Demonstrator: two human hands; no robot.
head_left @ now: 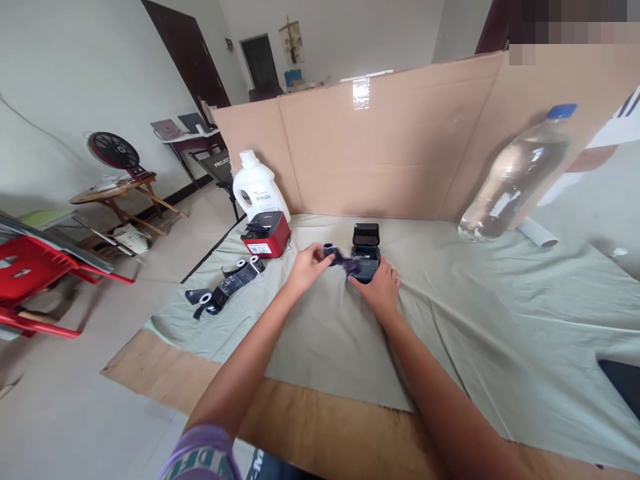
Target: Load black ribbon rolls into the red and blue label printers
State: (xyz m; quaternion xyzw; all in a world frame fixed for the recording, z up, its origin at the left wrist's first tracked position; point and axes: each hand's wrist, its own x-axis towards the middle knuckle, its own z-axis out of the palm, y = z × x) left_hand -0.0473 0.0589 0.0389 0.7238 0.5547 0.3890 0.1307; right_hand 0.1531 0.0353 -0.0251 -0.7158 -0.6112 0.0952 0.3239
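Observation:
In the head view my left hand (309,265) pinches a small roll of dark paper or film (329,250). Its loose strip, blurred, stretches over to a small black device (368,269), which looks like a mini printer with its lid (367,235) flipped up. Round that device's right side and front corner wraps my right hand (381,288), keeping it on the cloth. To the left lie several similar rolls (235,279) with dark strips partly unwound. Behind them stands a red and black box-shaped device (267,235) with a label on its front.
A white jug (257,187) stands at the back left, against an upright cardboard panel (390,147). At the right are a large clear bottle (520,177) with a blue cap and a white tube (539,232). Wrinkled green cloth (500,313) covers the wooden table (320,407).

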